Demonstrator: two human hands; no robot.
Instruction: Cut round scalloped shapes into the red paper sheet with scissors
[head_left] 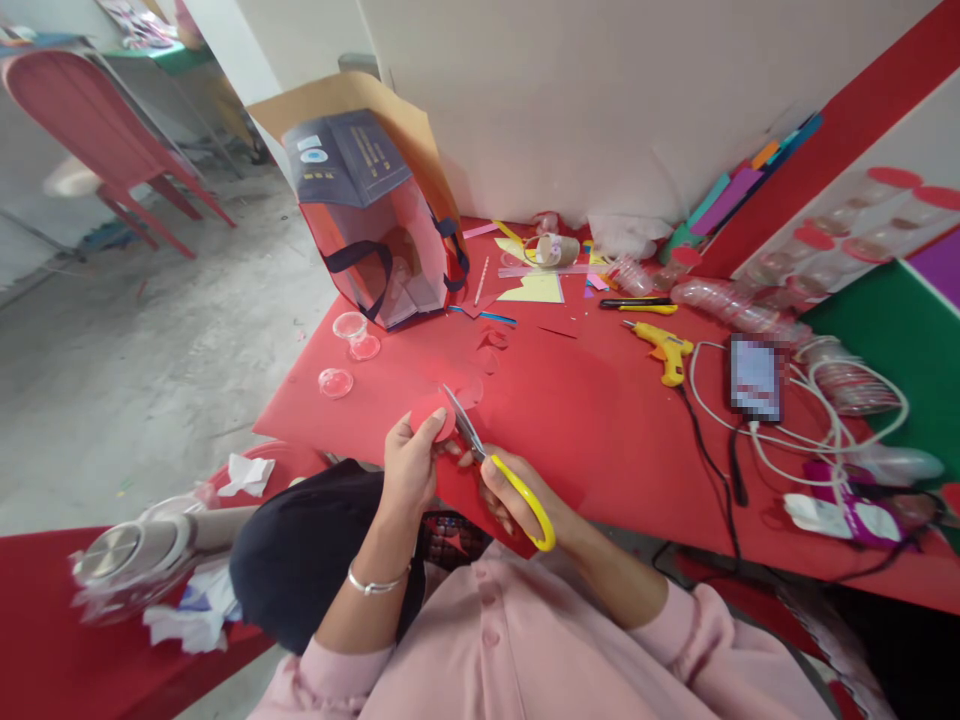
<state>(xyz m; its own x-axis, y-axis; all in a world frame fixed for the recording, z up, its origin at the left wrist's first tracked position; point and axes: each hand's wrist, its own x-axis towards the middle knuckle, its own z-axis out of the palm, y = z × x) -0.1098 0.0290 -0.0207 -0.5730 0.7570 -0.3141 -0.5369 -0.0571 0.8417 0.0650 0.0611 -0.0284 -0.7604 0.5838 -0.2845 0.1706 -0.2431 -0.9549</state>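
My left hand (411,458) pinches a rounded piece of red paper (442,420) between thumb and fingers. The fingers of my right hand (517,490) are closed round the yellow handle of a pair of scissors (466,425). Its metal blades point up and left, lying against the right edge of the red paper. More red sheet hangs below my right hand, partly hidden by it. Just beyond the blades, curved red scraps (491,345) lie on the red table (570,430), hard to tell apart from its surface.
A large paper bag (405,240) stands at the table's back left, near clear round lids (335,382). On the right are a yellow glue gun (664,348), a box cutter (637,304), a phone (756,375) with looped white cables, and plastic cups (855,375). A steel flask (127,550) lies left.
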